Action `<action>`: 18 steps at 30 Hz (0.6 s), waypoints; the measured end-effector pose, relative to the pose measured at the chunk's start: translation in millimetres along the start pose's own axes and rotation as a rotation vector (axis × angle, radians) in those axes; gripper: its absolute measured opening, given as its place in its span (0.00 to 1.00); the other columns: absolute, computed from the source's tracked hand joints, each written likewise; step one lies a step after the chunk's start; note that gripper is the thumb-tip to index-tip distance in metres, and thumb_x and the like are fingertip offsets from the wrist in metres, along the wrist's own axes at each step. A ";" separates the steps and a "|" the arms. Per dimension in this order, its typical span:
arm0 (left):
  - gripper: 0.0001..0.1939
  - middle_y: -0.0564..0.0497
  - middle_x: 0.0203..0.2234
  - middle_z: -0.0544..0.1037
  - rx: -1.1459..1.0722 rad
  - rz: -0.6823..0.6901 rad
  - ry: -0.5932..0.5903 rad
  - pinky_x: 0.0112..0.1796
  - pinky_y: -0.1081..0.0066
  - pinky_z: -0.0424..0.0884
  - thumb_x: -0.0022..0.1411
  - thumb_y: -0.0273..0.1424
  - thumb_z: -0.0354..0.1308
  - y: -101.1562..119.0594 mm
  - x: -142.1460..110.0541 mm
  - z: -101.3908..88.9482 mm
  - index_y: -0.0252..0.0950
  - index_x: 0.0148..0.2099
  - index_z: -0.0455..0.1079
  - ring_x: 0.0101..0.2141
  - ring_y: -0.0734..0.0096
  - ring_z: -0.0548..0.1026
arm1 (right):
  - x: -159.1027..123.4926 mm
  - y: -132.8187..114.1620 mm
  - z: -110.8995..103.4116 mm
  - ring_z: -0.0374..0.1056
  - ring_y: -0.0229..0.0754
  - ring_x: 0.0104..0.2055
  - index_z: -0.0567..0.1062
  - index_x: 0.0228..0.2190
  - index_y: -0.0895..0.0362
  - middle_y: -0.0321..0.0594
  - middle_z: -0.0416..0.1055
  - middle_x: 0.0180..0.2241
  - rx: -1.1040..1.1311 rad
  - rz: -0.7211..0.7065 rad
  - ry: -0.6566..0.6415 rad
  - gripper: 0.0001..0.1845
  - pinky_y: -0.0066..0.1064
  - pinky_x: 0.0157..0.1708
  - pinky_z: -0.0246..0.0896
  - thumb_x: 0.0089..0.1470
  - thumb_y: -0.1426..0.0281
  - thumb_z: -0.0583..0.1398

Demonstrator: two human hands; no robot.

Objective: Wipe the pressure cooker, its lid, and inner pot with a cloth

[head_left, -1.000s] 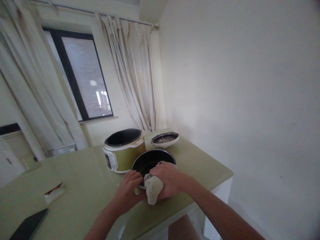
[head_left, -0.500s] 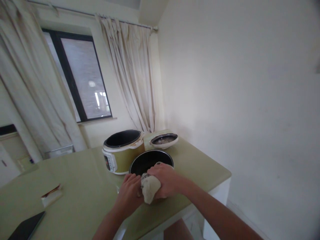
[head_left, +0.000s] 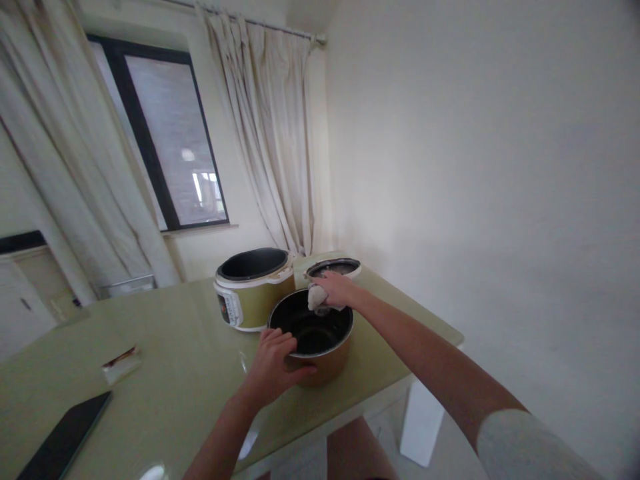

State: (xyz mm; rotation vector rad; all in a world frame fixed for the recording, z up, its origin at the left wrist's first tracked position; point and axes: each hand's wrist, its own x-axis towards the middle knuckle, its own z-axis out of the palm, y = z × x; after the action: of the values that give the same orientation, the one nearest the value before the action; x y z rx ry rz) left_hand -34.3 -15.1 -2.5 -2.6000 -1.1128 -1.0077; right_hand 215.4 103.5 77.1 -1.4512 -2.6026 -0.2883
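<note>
A round inner pot (head_left: 320, 363), black inside and bronze outside, stands on the pale green table (head_left: 170, 353). My left hand (head_left: 274, 365) grips its near rim, thumb along the outside wall. At the far rim my right hand (head_left: 336, 289) is closed on a crumpled whitish cloth (head_left: 316, 297), which it presses there. Just behind the pot sits the gold and white rice cooker body (head_left: 254, 289), open, with a dark cavity. Its lid (head_left: 334, 269) lies upside down to the right, partly hidden behind my right hand.
A dark tablet (head_left: 63, 440) lies at the table's near left edge, with a small wrapped packet (head_left: 120, 363) beyond it. A window (head_left: 165, 143) with cream curtains (head_left: 270, 140) is behind the table. A bare white wall stands on the right. The table's right edge is near the pot.
My right hand moved the cloth from the pot's near rim to its far rim. My left hand shifted from beside the cloth to gripping the near rim. The camera also moved.
</note>
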 end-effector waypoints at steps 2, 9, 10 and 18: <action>0.27 0.54 0.26 0.74 0.008 -0.014 -0.004 0.41 0.62 0.58 0.55 0.54 0.72 0.8 0.1 -0.3 0.39 0.29 0.66 0.34 0.63 0.70 | 21.0 -24.9 6.3 0.70 0.58 0.55 0.74 0.56 0.54 0.53 0.74 0.54 -0.123 -0.040 0.011 0.28 0.46 0.52 0.65 0.54 0.63 0.68; 0.27 0.54 0.26 0.74 0.022 -0.019 -0.002 0.39 0.61 0.57 0.57 0.55 0.70 3.2 -1.0 3.1 0.39 0.29 0.66 0.33 0.63 0.69 | 50.7 -79.7 15.9 0.68 0.57 0.57 0.77 0.50 0.57 0.53 0.75 0.53 -0.251 -0.329 0.014 0.20 0.52 0.56 0.62 0.55 0.69 0.67; 0.26 0.54 0.26 0.74 0.024 -0.022 0.005 0.39 0.62 0.57 0.58 0.54 0.70 2.3 -1.4 3.9 0.39 0.29 0.66 0.33 0.63 0.69 | 48.7 -74.4 14.4 0.68 0.56 0.57 0.77 0.51 0.56 0.51 0.74 0.54 -0.235 -0.354 0.026 0.21 0.50 0.55 0.63 0.55 0.70 0.67; 0.28 0.55 0.23 0.72 -0.194 0.013 -0.032 0.39 0.64 0.59 0.55 0.50 0.74 -11.7 -1.8 -3.0 0.39 0.24 0.62 0.32 0.66 0.67 | 11.5 9.3 -16.5 0.73 0.52 0.52 0.81 0.50 0.53 0.45 0.77 0.52 0.204 0.043 0.033 0.28 0.34 0.50 0.67 0.50 0.55 0.72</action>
State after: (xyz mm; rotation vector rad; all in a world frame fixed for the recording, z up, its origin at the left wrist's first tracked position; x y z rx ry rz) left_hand -44.8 -8.9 -2.8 -2.7787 -1.0519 -1.1273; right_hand 217.9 113.8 96.5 -1.4171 -2.4875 -0.0397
